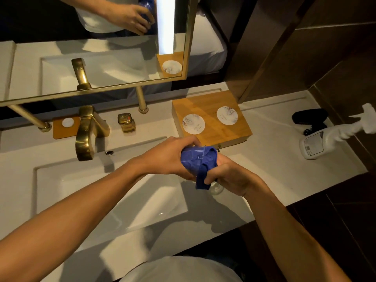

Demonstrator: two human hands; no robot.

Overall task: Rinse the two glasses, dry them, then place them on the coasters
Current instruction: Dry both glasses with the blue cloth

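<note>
1. Head camera looked down on a white stone counter with a rectangular white sink basin set into it.
2. The left hand was curled around a clear drinking glass wrapped in a blue cloth, gripping it from the left side, just above the basin's right edge.
3. The right hand pinched the hanging end of the blue cloth and pressed it against the glass from the right; its fingers were curled around the fabric.
4. A second clear glass showed only partly beneath the right hand, standing on the counter beside the basin; most of it was hidden.
5. Two round white paper coasters, the left coaster and the right coaster, lay apart from each other on a flat bamboo box behind the hands, both bare.
6. A brass-coloured tap stood at the back of the basin, with a small square brass handle just to its right.
7. A gold-framed mirror hung above the counter and reflected a hand with the blue cloth.
8. Near the right wall lay a white spray bottle on its side and a black object that could not be identified.
</note>
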